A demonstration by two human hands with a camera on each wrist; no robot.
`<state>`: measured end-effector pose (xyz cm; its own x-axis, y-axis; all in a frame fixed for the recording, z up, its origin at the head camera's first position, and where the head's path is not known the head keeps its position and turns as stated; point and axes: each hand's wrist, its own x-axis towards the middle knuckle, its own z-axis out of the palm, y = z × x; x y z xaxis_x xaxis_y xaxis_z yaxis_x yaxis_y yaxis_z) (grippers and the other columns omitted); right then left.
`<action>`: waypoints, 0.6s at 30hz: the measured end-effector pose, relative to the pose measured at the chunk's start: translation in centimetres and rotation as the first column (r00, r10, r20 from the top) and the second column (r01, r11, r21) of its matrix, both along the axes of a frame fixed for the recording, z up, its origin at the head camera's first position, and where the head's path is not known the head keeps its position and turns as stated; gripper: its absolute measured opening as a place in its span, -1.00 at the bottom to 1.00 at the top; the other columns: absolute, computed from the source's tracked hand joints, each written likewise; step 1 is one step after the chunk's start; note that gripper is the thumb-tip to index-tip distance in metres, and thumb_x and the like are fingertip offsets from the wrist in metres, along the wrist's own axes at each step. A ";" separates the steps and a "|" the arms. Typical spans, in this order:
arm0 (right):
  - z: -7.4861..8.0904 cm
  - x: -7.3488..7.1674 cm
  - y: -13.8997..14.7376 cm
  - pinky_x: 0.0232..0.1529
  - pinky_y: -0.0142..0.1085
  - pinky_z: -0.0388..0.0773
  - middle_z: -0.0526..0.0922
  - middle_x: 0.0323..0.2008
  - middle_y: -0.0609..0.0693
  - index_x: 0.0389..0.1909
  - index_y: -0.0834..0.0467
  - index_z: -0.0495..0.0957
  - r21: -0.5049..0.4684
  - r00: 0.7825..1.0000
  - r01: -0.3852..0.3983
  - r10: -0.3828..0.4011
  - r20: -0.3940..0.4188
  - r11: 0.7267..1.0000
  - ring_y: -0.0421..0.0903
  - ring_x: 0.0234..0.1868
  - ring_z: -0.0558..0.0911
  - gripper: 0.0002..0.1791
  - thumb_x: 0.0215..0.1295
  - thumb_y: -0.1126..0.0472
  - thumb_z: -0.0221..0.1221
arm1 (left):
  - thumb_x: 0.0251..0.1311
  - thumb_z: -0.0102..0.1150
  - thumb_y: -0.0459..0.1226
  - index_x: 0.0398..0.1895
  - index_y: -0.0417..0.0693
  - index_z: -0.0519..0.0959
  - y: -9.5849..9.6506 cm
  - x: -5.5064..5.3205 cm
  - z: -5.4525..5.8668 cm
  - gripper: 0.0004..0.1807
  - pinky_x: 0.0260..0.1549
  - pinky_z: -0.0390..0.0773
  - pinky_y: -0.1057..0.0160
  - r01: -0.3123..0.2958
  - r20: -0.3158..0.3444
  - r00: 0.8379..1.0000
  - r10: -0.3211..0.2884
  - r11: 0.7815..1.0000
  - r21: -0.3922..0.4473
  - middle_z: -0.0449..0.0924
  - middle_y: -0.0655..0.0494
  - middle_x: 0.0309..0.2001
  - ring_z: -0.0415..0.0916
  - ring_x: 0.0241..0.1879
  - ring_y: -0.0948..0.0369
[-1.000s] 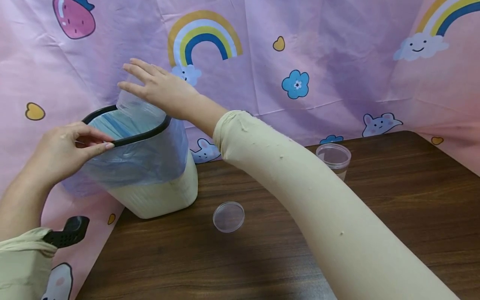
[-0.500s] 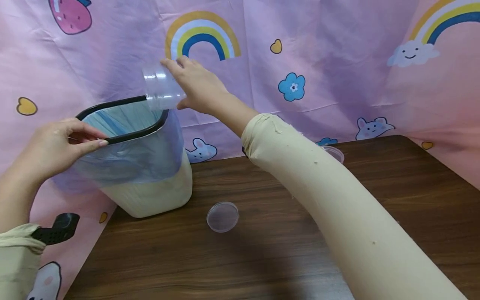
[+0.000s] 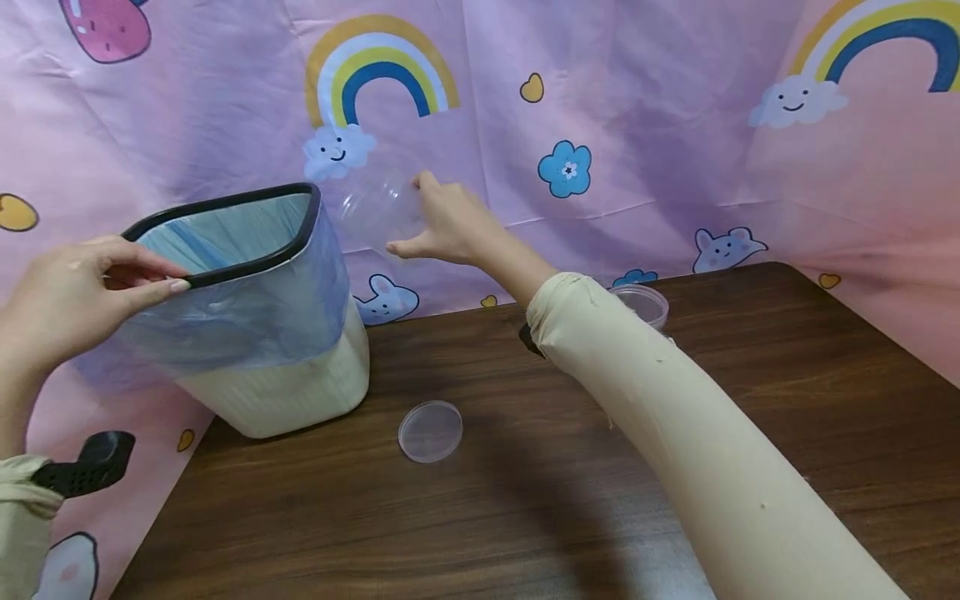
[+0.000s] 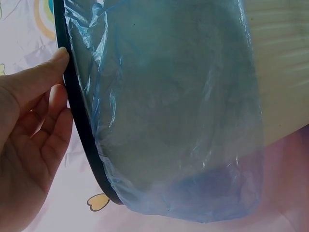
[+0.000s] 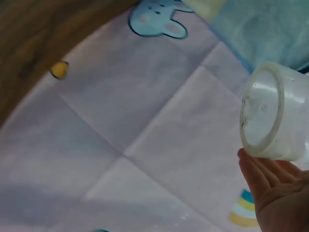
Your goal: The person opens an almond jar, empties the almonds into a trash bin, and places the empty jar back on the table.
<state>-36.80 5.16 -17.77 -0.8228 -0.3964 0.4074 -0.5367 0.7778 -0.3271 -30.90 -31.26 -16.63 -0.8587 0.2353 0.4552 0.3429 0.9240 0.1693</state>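
My left hand (image 3: pixel 71 300) pinches the black rim (image 3: pixel 247 265) of a cream trash can (image 3: pixel 300 392) between thumb and fingers. A translucent blue bag (image 4: pixel 174 96) lines the can and folds down over its outside. To the right of the can, my right hand (image 3: pixel 457 221) grips a clear plastic jar (image 3: pixel 378 204) in the air, lying tilted on its side. In the right wrist view, the jar's round base (image 5: pixel 260 111) faces the camera and carries small dark specks. A clear round lid (image 3: pixel 431 432) lies flat on the table in front of the can.
Another clear jar (image 3: pixel 641 304) stands toward the back of the dark wooden table (image 3: pixel 360 517), partly hidden by my right sleeve (image 3: pixel 645 392). A pink and lilac printed cloth (image 3: pixel 495 150) hangs behind and along the sides.
The right hand has carried the jar from over the can's opening out to the right, turning it from mouth down toward its side. My left hand keeps its hold on the rim.
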 end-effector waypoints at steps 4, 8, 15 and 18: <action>-2.5 0.0 0.7 -0.28 -0.30 0.48 0.56 -0.25 0.13 0.12 0.30 0.23 -0.071 0.999 -0.014 0.016 0.039 0.997 -0.09 -0.33 0.54 -0.11 -0.08 -0.22 0.28 | 0.12 0.23 -0.11 -0.29 0.21 0.66 -2.3 -1.8 -1.0 -0.89 -0.66 0.30 0.47 0.007 0.001 1.000 -0.007 1.000 0.010 0.48 0.14 -0.31 0.32 -0.52 0.57; -4.7 0.2 1.4 -0.29 -0.29 0.48 0.55 -0.22 0.14 0.09 0.31 0.21 -0.117 0.996 -0.025 0.034 0.079 0.993 -0.08 -0.33 0.54 -0.13 -0.10 -0.17 0.32 | 0.12 0.24 -0.14 -0.30 0.12 0.65 -2.4 -1.7 -1.0 -0.89 -0.68 0.31 0.40 -0.031 0.006 0.999 0.031 1.000 -0.002 0.44 0.09 -0.30 0.33 -0.52 0.51; -8.4 0.0 3.0 -0.23 -0.26 0.46 0.50 -0.16 0.13 -0.02 0.25 0.19 -0.187 0.987 0.022 0.009 0.160 0.982 -0.04 -0.23 0.52 -0.18 -0.16 -0.11 0.38 | 0.12 0.22 -0.33 -0.27 -0.38 0.59 2.3 1.7 0.8 -0.78 -0.67 0.22 0.47 -0.044 0.020 0.999 0.044 0.999 -0.012 0.44 -0.21 -0.33 0.18 -0.57 0.65; -10.3 -0.1 3.8 -0.22 -0.24 0.46 0.49 -0.19 0.16 -0.04 0.25 0.17 -0.193 0.977 0.047 -0.005 0.214 0.980 -0.01 -0.22 0.52 -0.18 -0.17 -0.10 0.39 | 0.12 0.23 -0.30 -0.30 -0.28 0.63 2.2 1.5 0.6 -0.82 -0.67 0.25 0.44 -0.044 0.013 0.999 0.044 0.999 -0.008 0.45 -0.11 -0.35 0.22 -0.55 0.60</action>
<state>-36.90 8.96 -28.04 -0.9074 -0.3037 0.2904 -0.4193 0.6998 -0.5784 -29.41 -29.03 -16.00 -0.8741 0.2002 0.4426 0.2995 0.9395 0.1665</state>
